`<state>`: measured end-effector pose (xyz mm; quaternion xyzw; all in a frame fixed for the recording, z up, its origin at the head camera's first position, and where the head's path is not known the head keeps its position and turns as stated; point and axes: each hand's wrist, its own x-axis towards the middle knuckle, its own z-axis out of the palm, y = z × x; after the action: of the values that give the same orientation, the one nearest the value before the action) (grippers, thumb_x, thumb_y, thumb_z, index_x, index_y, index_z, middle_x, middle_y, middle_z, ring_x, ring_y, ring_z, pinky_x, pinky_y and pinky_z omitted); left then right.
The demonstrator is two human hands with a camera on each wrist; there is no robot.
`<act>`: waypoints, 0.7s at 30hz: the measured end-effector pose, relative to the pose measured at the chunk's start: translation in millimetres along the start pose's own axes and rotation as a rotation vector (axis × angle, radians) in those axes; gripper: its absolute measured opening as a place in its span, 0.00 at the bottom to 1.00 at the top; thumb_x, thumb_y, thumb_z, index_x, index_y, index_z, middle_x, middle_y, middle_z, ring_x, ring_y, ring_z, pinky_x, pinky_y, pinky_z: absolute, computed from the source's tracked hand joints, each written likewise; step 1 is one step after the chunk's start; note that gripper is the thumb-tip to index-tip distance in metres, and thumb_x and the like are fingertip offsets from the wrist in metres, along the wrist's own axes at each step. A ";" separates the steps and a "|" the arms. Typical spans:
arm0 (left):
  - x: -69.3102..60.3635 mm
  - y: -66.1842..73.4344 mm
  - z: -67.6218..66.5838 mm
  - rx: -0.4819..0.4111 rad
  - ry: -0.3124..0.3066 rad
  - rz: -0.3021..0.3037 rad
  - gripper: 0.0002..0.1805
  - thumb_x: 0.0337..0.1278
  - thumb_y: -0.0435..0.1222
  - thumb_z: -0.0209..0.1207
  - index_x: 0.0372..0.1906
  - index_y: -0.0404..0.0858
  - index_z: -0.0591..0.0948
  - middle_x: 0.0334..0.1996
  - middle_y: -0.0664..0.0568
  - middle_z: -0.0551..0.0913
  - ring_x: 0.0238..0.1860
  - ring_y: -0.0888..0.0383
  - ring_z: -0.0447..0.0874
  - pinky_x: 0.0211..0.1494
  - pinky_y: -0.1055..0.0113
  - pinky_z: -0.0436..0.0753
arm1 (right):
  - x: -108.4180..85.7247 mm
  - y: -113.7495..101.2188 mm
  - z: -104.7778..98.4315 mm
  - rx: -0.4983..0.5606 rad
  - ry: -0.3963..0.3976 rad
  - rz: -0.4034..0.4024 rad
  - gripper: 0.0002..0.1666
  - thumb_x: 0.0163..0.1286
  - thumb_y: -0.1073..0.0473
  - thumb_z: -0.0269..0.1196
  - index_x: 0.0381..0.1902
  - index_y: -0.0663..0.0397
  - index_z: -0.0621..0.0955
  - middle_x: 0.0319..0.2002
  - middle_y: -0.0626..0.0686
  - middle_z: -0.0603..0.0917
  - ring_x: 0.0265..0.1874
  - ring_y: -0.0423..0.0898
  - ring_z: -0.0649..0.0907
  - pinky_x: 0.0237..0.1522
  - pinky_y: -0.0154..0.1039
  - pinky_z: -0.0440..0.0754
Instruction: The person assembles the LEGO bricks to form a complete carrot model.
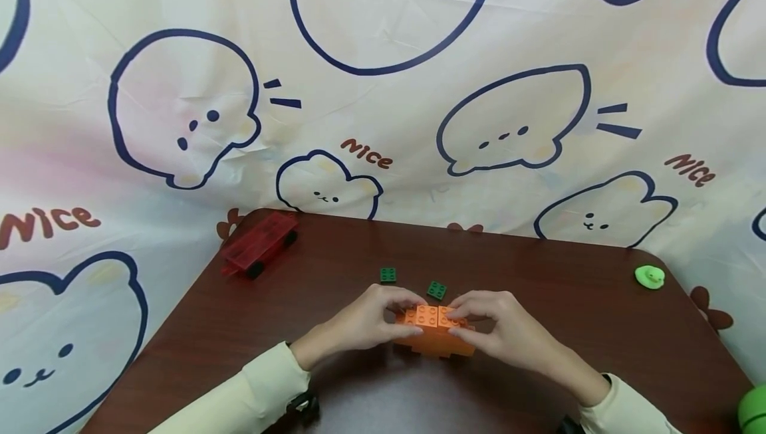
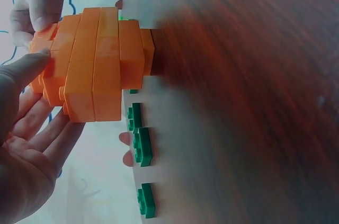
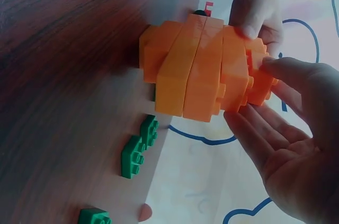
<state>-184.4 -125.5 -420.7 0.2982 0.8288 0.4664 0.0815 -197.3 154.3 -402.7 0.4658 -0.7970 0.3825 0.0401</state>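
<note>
An orange toy-brick build [image 1: 435, 342], stacked in layers and narrowing toward its base, stands on the table in front of me. My left hand [image 1: 372, 318] pinches the upper layers at its left end, thumb on the near side and fingers behind. At the other end my right hand [image 1: 509, 329] grips the top bricks the same way. Studs show on top between the two hands. In the left wrist view, the left thumb presses the upper orange bricks [image 2: 79, 65]. The right wrist view shows the right thumb against the top layer and fingers along the far side.
Small green bricks lie behind the build, one green brick [image 1: 387, 275] left of another green brick [image 1: 437, 290]. A translucent red wheeled toy [image 1: 261, 242] is at the back left. Far right sits a green toy duck [image 1: 649, 277]; a green rounded object [image 1: 754, 411] is at the right edge.
</note>
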 end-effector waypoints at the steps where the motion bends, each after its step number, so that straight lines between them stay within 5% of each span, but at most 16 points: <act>1: 0.5 0.1 0.2 -0.002 -0.002 0.001 0.20 0.61 0.41 0.71 0.58 0.48 0.85 0.50 0.58 0.88 0.43 0.68 0.82 0.48 0.69 0.86 | -0.7 0.3 -0.1 0.000 0.002 0.002 0.10 0.67 0.58 0.73 0.46 0.44 0.90 0.44 0.48 0.91 0.37 0.38 0.88 0.35 0.38 0.89; 7: 2.4 -0.2 1.7 -0.009 -0.016 0.016 0.20 0.62 0.41 0.71 0.58 0.47 0.85 0.50 0.57 0.89 0.45 0.67 0.83 0.49 0.73 0.84 | -4.8 6.6 1.6 -0.011 -0.038 -0.004 0.13 0.63 0.59 0.76 0.46 0.45 0.88 0.44 0.48 0.91 0.38 0.37 0.87 0.39 0.36 0.89; 13: 5.5 -2.8 3.4 0.001 -0.025 0.006 0.20 0.61 0.42 0.71 0.58 0.48 0.85 0.51 0.59 0.88 0.47 0.69 0.84 0.53 0.70 0.84 | -10.6 9.8 4.1 -0.008 -0.142 0.134 0.20 0.59 0.60 0.78 0.44 0.39 0.80 0.47 0.46 0.90 0.41 0.35 0.85 0.46 0.35 0.88; 21: 5.0 -2.5 0.8 0.003 -0.022 0.013 0.19 0.62 0.42 0.71 0.57 0.46 0.85 0.50 0.56 0.89 0.46 0.66 0.85 0.51 0.66 0.86 | -9.3 9.0 11.2 -0.011 -0.145 0.156 0.22 0.60 0.64 0.77 0.44 0.42 0.77 0.47 0.48 0.90 0.42 0.36 0.87 0.44 0.32 0.87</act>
<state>-189.3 -123.1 -422.5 0.3090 0.8266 0.4622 0.0873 -195.8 156.2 -419.7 0.4285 -0.8337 0.3454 -0.0449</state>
